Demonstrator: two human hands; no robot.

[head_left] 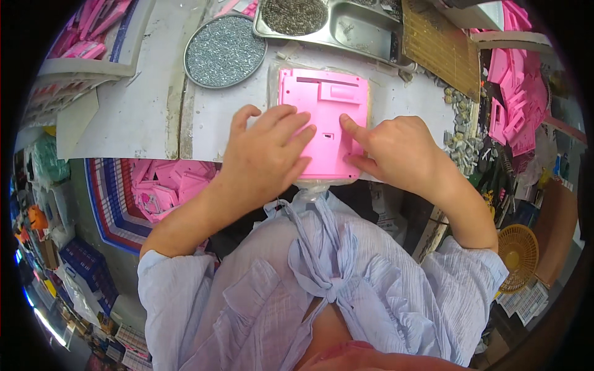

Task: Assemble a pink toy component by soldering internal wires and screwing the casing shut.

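Observation:
A pink plastic casing (pixel 331 145) lies on a clear plastic wrapping (pixel 272 86) at the front of the table. It has a long slot along its far edge, a raised rectangle below that, and a small opening near the middle. My left hand (pixel 266 145) rests on the casing's left side with fingers spread and holding nothing. On the right side, two digits of my right hand (pixel 399 154) touch the casing with a gap between them, while its other fingers are curled and partly hidden.
A round tray of small silvery metal pieces (pixel 226 52) stands at the far left, beside a steel compartment tray (pixel 365 37). Small grey pieces (pixel 461 123) litter the right. Pink parts fill a blue-red basket (pixel 108 204) below left and lie piled (pixel 516 93) at far right.

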